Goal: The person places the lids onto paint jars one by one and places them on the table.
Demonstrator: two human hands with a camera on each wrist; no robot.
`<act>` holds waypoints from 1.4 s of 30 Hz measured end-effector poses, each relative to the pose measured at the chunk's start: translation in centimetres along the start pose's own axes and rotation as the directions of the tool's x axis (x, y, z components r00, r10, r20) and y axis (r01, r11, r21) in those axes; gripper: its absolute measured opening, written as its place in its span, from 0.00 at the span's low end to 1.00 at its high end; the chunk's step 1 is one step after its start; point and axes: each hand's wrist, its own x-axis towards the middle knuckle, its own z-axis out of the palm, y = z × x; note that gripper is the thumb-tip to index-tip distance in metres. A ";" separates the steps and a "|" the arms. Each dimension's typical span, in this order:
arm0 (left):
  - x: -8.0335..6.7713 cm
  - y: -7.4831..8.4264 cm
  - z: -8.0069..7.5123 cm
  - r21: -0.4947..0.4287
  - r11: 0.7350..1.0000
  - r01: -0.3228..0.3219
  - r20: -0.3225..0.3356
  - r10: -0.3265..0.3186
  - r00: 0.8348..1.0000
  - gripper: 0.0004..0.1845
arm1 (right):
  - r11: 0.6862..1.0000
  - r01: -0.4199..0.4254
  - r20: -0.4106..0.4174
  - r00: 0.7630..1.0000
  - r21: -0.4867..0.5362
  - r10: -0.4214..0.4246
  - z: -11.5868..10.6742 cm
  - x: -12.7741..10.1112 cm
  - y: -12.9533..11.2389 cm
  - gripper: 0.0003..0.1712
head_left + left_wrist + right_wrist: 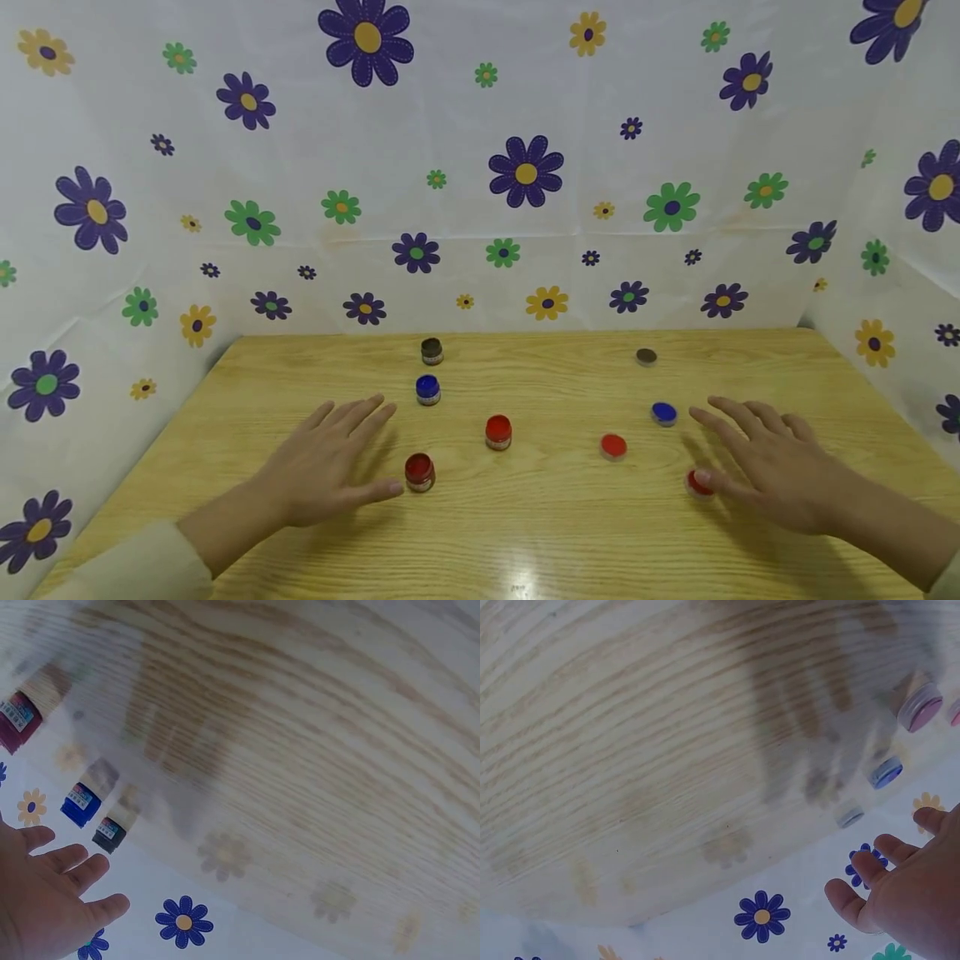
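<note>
My left hand [322,467] hovers over the left of the table with fingers spread, holding nothing. Its thumb tip is close beside an uncapped dark red paint jar [420,472]. Beyond it stand a bright red paint jar [498,432], a blue paint jar [428,390] and a black paint jar [431,352], all without lids. On the right, my right hand [780,471] is spread above the table, its thumb overlapping a dark red lid [699,485] in the head view. Near its fingertips lie a blue lid [663,414] and a red lid [613,447]; a dark lid [647,357] lies farther back.
A wood-grain table [555,525] carries the jars and lids. Behind it and along both sides hangs a white cloth [450,117] printed with purple, green and yellow flowers. Both wrist views show hand shadows on the tabletop.
</note>
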 end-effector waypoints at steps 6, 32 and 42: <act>0.4 0.5 0.5 -0.018 1.000 -0.009 -0.013 0.009 1.000 0.48 | 1.000 -0.009 -0.002 1.000 0.007 0.009 0.6 -0.1 -0.3 0.41; 1.6 1.9 2.5 -0.088 0.996 -0.016 0.045 0.020 0.999 0.46 | 0.999 -0.030 -0.030 0.999 0.026 0.031 2.2 0.1 -1.1 0.31; 1.7 2.1 2.6 -0.123 0.990 -0.062 0.028 0.066 0.997 0.32 | 1.000 -0.022 -0.058 0.998 0.003 0.022 2.0 0.2 -1.1 0.23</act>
